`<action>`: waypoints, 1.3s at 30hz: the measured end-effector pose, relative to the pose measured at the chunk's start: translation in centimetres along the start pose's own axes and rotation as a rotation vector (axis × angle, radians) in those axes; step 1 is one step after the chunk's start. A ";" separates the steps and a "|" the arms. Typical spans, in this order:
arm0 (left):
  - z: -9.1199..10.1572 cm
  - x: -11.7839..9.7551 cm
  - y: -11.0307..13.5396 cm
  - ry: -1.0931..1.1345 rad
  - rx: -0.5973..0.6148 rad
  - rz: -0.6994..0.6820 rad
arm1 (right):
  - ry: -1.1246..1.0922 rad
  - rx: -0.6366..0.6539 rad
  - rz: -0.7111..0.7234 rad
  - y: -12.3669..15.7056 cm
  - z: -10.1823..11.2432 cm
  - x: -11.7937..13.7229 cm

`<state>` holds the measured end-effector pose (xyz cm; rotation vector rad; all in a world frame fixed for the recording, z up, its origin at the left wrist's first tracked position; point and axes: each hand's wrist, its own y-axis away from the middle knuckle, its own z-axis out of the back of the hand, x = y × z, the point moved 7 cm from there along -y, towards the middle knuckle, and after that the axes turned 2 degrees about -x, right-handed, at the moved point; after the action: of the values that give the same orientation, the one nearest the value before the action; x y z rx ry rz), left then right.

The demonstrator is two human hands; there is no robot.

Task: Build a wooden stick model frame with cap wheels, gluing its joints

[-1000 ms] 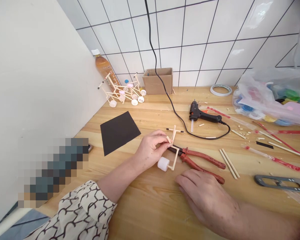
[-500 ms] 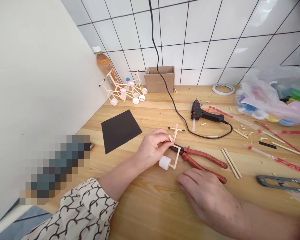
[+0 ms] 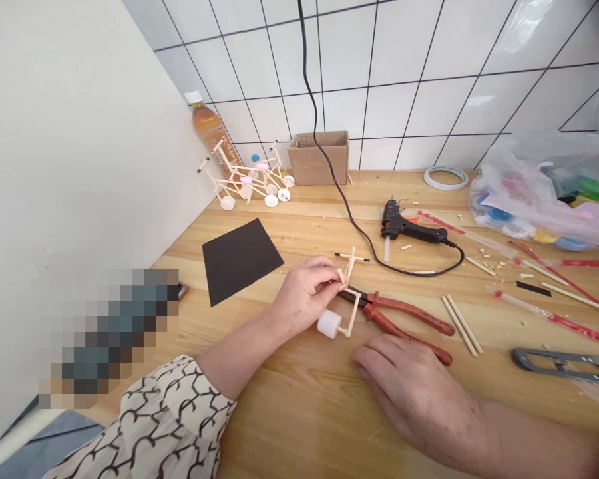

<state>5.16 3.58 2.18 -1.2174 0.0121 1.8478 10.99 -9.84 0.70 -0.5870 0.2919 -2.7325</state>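
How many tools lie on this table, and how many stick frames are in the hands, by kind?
Black plastic glue gun: 1
Red-handled metal pliers: 1
Grey metal snips: 1
Pale wooden stick frame, in left hand: 1
Total: 4

Take the whole scene as a clock face: I see a bottle [image 3: 208, 124] of amber drink near eleven, white cap on, in the corner between the white panel [image 3: 54, 133] and the tiles [image 3: 399, 46]. At twelve, an open cardboard box [image 3: 318, 166] sits against those tiles. A roll of tape [image 3: 446, 187] lies flat on the counter [image 3: 279, 426] at two. Just beside it, towards three, slumps a see-through bag [image 3: 524, 189] of colourful bits. Grey snips [image 3: 554, 378] lie at four, a black card [image 3: 242, 261] between eight and nine.
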 end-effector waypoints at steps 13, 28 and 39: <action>0.1 -0.2 0.1 -0.007 -0.004 0.003 | -0.004 0.008 -0.005 0.0 -0.1 0.0; 0.0 -0.2 0.1 -0.020 -0.008 0.002 | 0.004 0.010 -0.015 0.1 -0.1 0.0; 0.1 -0.2 0.1 -0.051 -0.003 0.031 | 0.007 0.007 -0.002 0.1 0.0 -0.1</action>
<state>5.09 3.42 2.37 -1.1777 0.0002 1.9062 11.05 -9.92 0.62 -0.5766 0.2831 -2.7369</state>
